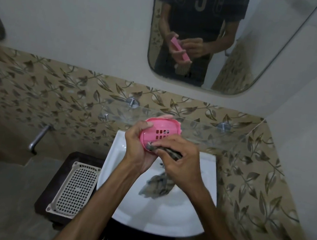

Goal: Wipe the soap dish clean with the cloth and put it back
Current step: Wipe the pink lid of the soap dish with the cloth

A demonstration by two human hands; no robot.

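Basin: white sink (160, 217), leaf-tiled wall (35, 90), mirror (264, 53) above.
Left hand (139, 147): fingers curled round pink soap dish (159, 134).
Right hand (182, 160): pinching cloth (159, 183) against dish.

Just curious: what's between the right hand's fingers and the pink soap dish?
In the head view, the bunched cloth, pinched by the right hand, presses the soap dish.

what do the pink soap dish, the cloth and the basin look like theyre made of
Soap dish: looks like moulded plastic, smooth and slightly glossy, uniform pink with neat rectangular drain slots.
Cloth: soft woven fabric, matt, grey-brown patterned; it hangs limp and bunches where the right hand grips it.
Basin: probably glazed ceramic, white and shiny with soft reflections.
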